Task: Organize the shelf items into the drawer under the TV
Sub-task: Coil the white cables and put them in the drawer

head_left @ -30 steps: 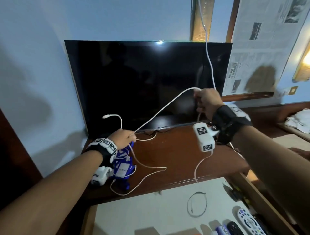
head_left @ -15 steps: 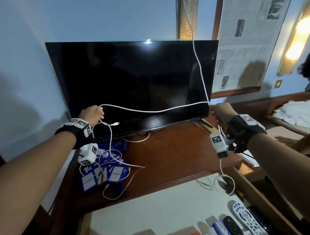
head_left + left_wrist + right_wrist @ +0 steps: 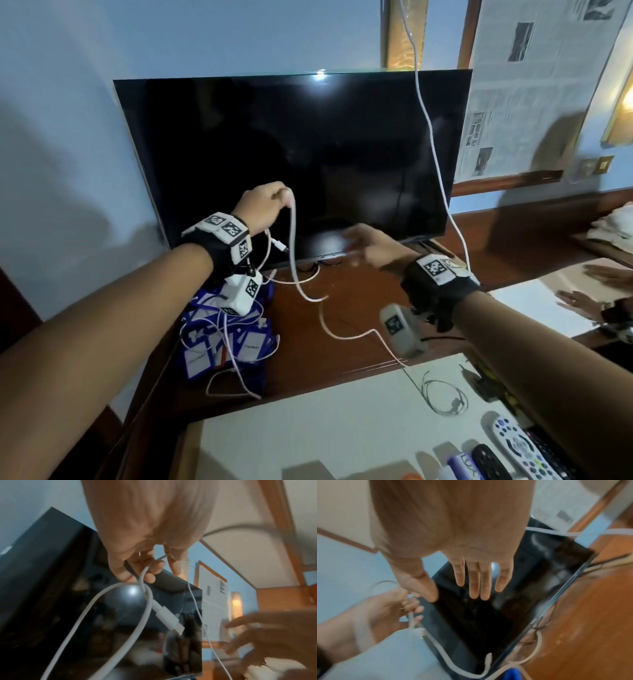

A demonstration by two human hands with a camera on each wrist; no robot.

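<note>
My left hand (image 3: 263,205) is raised in front of the TV's lower left and pinches a white charging cable (image 3: 294,260). The cable's loop and plug (image 3: 169,619) hang below my curled fingers (image 3: 149,572). The slack trails down over the brown shelf (image 3: 342,329). My right hand (image 3: 370,246) is blurred, with straight fingers (image 3: 476,580) spread and empty, in front of the TV's bottom edge, right of the left hand. Below, the open drawer (image 3: 308,428) has a white lining.
A black TV (image 3: 294,154) stands at the back of the shelf. A pile of blue card holders (image 3: 222,346) lies at the shelf's left. Remotes (image 3: 517,448) and a thin wire loop (image 3: 445,397) lie in the drawer. Another person's hand (image 3: 582,298) shows at the right.
My right hand let go of the cable and moved left toward the left hand, fingers spread. My left hand moved right, still holding the cable, which now hangs slack.
</note>
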